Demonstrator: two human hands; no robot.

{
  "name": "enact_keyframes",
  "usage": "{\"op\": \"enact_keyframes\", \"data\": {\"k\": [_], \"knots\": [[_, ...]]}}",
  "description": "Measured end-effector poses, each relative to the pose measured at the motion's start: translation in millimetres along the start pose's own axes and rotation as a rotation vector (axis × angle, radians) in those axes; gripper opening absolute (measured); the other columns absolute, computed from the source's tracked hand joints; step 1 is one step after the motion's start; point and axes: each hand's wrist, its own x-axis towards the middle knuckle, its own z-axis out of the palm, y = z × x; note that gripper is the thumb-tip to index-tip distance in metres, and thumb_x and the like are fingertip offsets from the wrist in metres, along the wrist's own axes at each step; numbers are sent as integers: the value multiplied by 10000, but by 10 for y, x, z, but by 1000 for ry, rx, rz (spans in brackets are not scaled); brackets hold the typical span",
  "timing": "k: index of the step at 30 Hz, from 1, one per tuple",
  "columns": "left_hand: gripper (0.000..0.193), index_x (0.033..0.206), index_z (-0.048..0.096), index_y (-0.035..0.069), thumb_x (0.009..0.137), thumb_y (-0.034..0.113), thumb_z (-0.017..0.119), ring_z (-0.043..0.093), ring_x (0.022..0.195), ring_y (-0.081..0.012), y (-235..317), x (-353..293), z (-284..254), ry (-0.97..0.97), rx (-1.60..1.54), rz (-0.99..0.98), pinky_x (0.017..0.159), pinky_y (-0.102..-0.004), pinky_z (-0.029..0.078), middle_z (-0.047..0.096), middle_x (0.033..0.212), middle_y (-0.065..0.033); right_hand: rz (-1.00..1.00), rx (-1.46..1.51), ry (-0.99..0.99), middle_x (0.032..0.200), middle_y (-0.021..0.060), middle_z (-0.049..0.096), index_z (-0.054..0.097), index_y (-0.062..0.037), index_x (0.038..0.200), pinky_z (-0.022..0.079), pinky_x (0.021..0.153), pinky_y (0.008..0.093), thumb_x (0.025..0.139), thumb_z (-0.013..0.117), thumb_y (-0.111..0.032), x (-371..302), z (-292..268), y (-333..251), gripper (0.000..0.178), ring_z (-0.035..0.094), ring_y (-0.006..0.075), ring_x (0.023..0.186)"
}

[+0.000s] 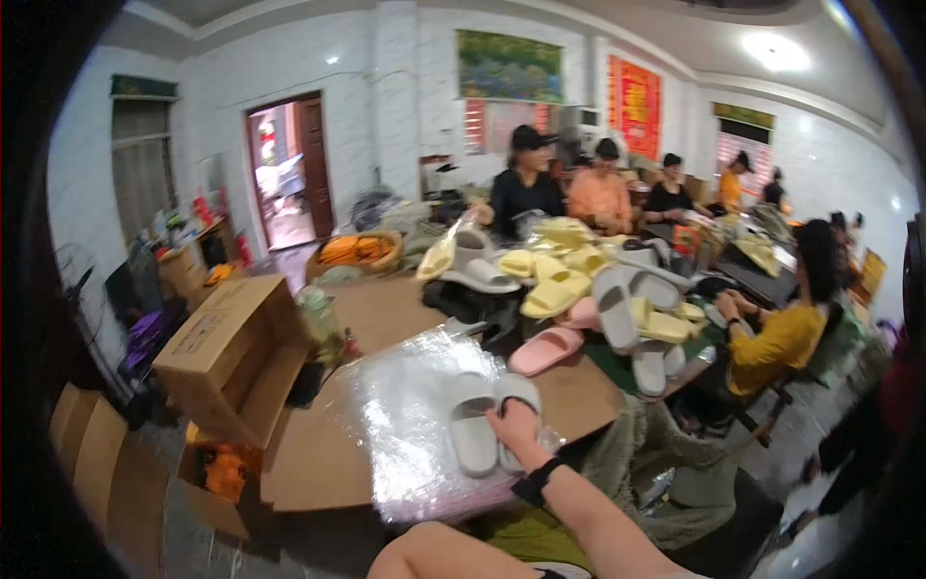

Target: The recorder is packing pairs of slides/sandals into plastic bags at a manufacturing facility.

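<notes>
The right hand (pixel 519 426) has its fingers (pixel 499 418) half curled over a grey slipper (pixel 522 387); their grip cannot be judged. A matching slipper (pixel 475 446) lies just left of the fingers, on clear plastic (pixel 397 410) below them; a pink slipper (pixel 546 353) rests beyond them. The left hand is out of view.

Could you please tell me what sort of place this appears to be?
It looks like a small packing workshop, judging by the heap of yellow, grey and pink slippers, the stack of clear plastic packaging and the open cardboard box.
</notes>
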Motion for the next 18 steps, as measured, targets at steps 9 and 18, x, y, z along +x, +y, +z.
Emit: {"op": "enact_keyframes", "data": {"k": [9, 18], "knots": [[339, 960, 619, 78, 1046, 345, 429, 612, 871, -330, 232, 258, -1580, 355, -681, -99, 828, -447, 478, 630, 994, -121, -67, -53, 81, 832, 204, 669, 658, -18, 866, 531, 727, 493, 837, 639, -518, 1, 113, 11, 501, 665, 395, 808], [489, 896, 616, 54, 1062, 421, 338, 645, 783, -348, 99, 258, -1222, 453, -654, 284, 690, -451, 518, 655, 972, -148, -27, -42, -23, 908, 197, 677, 643, -29, 924, 523, 755, 504, 863, 615, -500, -38, 36, -78, 475, 662, 390, 846]]}}
